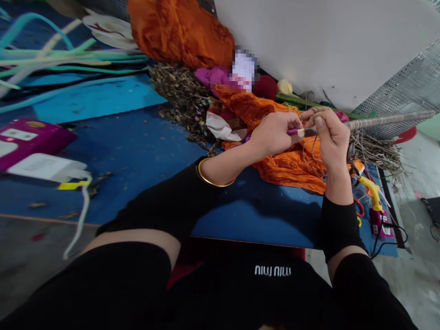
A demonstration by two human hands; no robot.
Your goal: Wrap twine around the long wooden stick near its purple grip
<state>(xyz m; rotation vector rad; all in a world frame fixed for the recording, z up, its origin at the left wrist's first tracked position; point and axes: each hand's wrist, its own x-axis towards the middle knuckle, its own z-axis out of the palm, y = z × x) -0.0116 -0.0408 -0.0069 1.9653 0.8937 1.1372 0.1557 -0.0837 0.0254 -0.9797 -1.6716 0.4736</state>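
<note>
My left hand [273, 133], a gold bangle on its wrist, is closed around a thin purple rod [292, 131]. The rod meets the pale end of a long grey-brown stick [388, 120], which runs out to the right past my other hand. My right hand [332, 137] pinches a thin grey string [305, 153] at the stick, thumb against fingers; loops of it hang below. Turns of pale binding show on the stick just right of that hand. Both hands are above a crumpled orange cloth [288, 172]. My fingers partly hide where rod, stick and string meet.
Dried plant bits [178, 101] lie beside white paper [222, 126] on the blue table [137, 151]. Left are a purple power box [37, 133], a white adapter [48, 166] and coloured tubes [68, 59]. Right are a yellow-handled glue gun [371, 192] and twigs [381, 153].
</note>
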